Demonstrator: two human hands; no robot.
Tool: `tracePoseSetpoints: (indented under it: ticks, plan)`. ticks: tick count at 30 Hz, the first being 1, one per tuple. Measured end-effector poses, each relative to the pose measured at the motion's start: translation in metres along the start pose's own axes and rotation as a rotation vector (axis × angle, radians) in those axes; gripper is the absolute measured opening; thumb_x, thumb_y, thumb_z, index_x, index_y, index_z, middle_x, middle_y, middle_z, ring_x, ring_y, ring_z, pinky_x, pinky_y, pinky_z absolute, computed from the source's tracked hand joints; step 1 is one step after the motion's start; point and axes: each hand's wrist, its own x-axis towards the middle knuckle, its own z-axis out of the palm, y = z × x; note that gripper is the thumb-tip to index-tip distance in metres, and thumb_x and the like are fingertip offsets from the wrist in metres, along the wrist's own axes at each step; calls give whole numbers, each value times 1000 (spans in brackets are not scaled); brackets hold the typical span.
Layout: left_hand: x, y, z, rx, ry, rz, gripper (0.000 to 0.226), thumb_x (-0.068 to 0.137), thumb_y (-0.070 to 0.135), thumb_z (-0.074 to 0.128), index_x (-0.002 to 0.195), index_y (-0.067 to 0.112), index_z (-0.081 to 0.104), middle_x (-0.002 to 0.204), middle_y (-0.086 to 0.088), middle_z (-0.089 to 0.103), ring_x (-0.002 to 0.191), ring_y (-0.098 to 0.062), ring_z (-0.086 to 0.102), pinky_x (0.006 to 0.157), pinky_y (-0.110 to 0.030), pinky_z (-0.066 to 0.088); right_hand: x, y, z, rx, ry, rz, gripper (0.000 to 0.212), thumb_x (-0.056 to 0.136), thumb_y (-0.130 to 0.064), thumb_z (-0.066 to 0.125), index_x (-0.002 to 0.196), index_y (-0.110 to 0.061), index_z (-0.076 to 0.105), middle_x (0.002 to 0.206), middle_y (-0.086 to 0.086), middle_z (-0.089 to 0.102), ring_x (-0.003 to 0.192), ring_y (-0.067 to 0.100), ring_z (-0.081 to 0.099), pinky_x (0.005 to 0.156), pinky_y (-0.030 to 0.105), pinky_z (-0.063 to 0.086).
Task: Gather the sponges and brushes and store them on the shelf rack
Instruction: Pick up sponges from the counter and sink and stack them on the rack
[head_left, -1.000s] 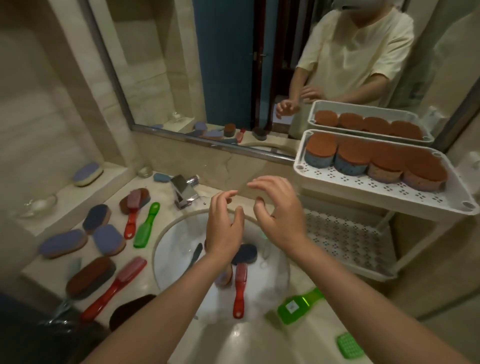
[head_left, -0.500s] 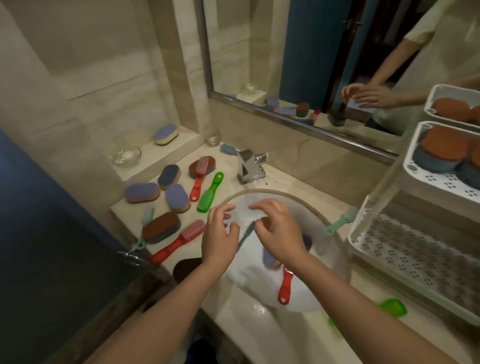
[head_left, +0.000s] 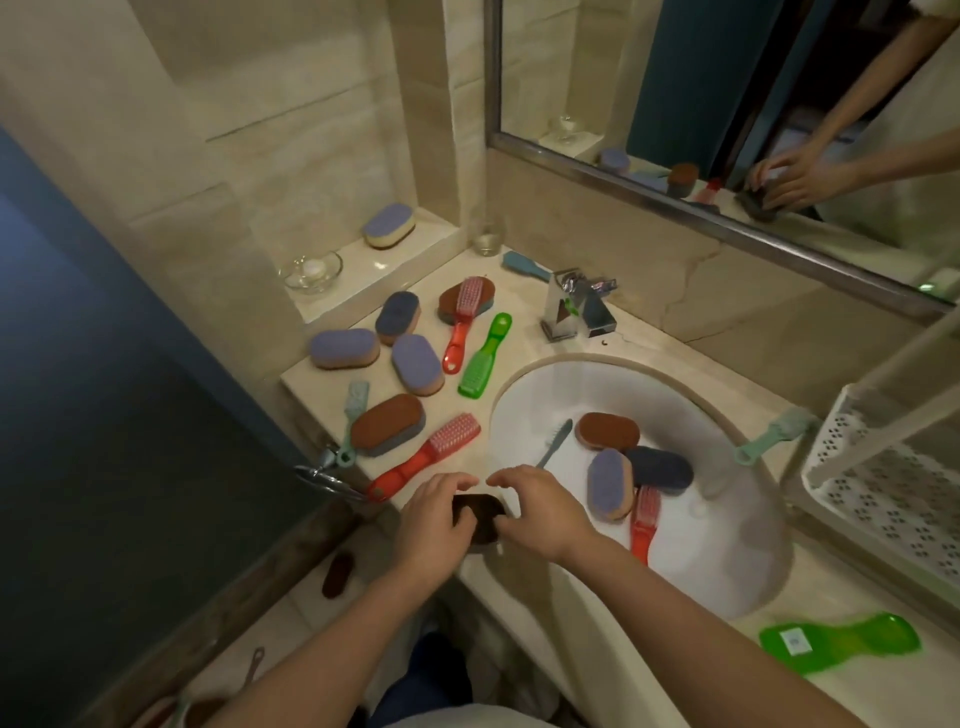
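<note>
The fingers of the left hand (head_left: 427, 525) and right hand (head_left: 535, 512) are curled onto a dark sponge (head_left: 477, 515) from opposite ends, though a firm grip cannot be confirmed. The sponge lies on the counter's front edge, just beside the sink (head_left: 727, 545), between both hands.

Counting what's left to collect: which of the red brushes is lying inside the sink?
The red brush at the basin's near side, beside the purple sponge. The other two red brushes lie on the counter, left of the sink.
</note>
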Motion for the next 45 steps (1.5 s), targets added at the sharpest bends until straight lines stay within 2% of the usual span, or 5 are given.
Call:
tracePoseSetpoints:
  ticks: [18,23,37,41,45]
  plan:
    - [-21,-29,-12,-6,-252,-96,69,82,16,60,144,28,34,150,7,26,136,-13,29,109,-33,36,27,-7,30,28,-174,11,64,68,-43,70,126,-22,53,115,2,63,101,19,59,85,31,51]
    - [-9,-28,-25,-50,-154,-57,74,73,22,69,140,29,38,142,10,30,132,-12,34,104,-35,43,48,-19,21,382,-109,182,32,82,-45,64,103,-21,64,100,-2,66,94,17,61,81,31,52]
    - [38,-51,-63,175,125,49,73,64,39,71,130,33,42,124,11,36,112,-12,49,84,-31,48,109,-57,14,554,-51,453,65,89,-68,36,75,-8,59,59,11,60,39,20,59,39,24,46]
    - [55,-71,-84,61,176,-96,68,67,43,69,129,36,41,124,13,37,109,-12,50,83,-36,53,137,-75,22,588,42,349,51,100,-42,35,71,-9,60,55,8,61,50,21,59,53,30,51]
    - [77,-91,-103,3,232,-200,70,74,41,68,135,30,36,131,10,37,111,-15,52,78,-29,48,163,-89,30,385,144,190,16,89,-13,50,93,-18,65,93,2,69,91,23,63,84,38,51]
